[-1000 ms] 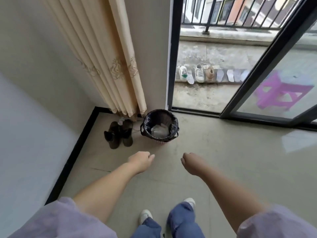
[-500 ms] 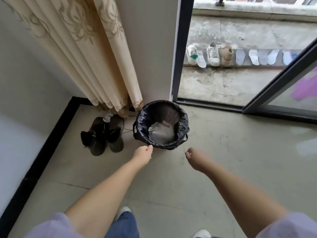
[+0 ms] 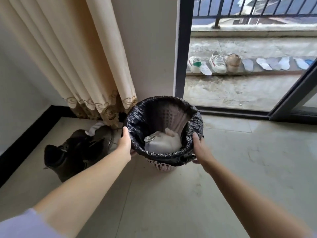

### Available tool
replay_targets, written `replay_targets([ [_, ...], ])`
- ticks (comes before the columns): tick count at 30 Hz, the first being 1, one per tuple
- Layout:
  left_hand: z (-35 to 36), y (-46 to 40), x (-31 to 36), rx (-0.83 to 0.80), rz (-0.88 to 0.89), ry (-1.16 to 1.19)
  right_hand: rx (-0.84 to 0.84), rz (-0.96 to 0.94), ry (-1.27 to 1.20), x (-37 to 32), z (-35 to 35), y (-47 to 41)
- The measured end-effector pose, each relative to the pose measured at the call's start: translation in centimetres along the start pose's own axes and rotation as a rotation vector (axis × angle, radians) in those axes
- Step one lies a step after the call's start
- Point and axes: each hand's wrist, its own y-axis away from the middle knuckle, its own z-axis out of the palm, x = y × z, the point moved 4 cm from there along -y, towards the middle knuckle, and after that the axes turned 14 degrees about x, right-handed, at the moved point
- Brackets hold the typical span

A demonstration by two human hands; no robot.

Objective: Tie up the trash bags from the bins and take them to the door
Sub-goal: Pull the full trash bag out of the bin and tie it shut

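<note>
The left hand (image 3: 124,143) grips the left side of the bin's rim, thumb lying up along the outside of the black trash bag (image 3: 135,117) and fingers curled under the folded-over plastic, mostly hidden. The right hand (image 3: 199,148) holds the opposite, right side of the rim in the same way, thumb up against the bag's outer fold and fingertips just showing below the edge. Both hands are clamped on the bag where it wraps over the rim.

The bag lines a small pink perforated wastebasket (image 3: 163,166) that stands upright on the pale tiled floor (image 3: 240,169). The plastic is stretched over the whole rim and hangs a short way down the outside. Inside, at the bottom, lies a pale crumpled wad of rubbish (image 3: 164,143), with a bit of shiny foil on its left.

Just left of the basket, a pair of dark boots (image 3: 75,152) stands on the floor with a white sock (image 3: 96,128) tucked in one of them. Behind them a cream curtain (image 3: 77,57) with an embroidered hem hangs to the floor beside a white wall. Behind the basket, a dark-framed sliding door (image 3: 182,48) stands open onto a concrete balcony, where white sneakers (image 3: 217,63) and a row of insoles (image 3: 274,63) are lined up along a low ledge below a black railing (image 3: 248,11).
</note>
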Motion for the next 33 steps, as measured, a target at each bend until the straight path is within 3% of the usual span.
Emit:
replay_targets([
  [3,-0.1,0.9,-0.4,0.009,-0.035,0.052,-0.078,0.251,-0.185,0.7,0.8,1.2],
  [5,-0.3,1.1,-0.6,-0.025,-0.051,0.061,-0.065,0.304,-0.269,1.3,0.8,1.9],
  [10,-0.5,0.6,-0.2,-0.071,-0.072,0.099,0.187,0.434,-0.305,3.8,0.0,1.0],
  [13,-0.8,1.2,-0.3,-0.068,-0.129,0.101,0.039,0.696,-0.444,4.4,1.3,1.7],
  [16,-1.6,0.7,-0.3,-0.097,-0.219,0.145,-0.101,0.773,-0.552,3.0,1.8,2.3],
  [24,-2.6,0.9,-0.6,-0.17,-0.346,0.032,-0.124,0.658,-0.525,0.8,-1.2,0.4],
  [28,-3.4,2.2,1.1,-0.11,-0.225,0.076,-0.084,0.554,-0.532,-2.1,-3.5,-0.1],
  [33,-3.0,4.2,4.3,-0.116,-0.06,0.304,0.032,0.247,-0.453,-6.7,-5.0,-0.1],
])
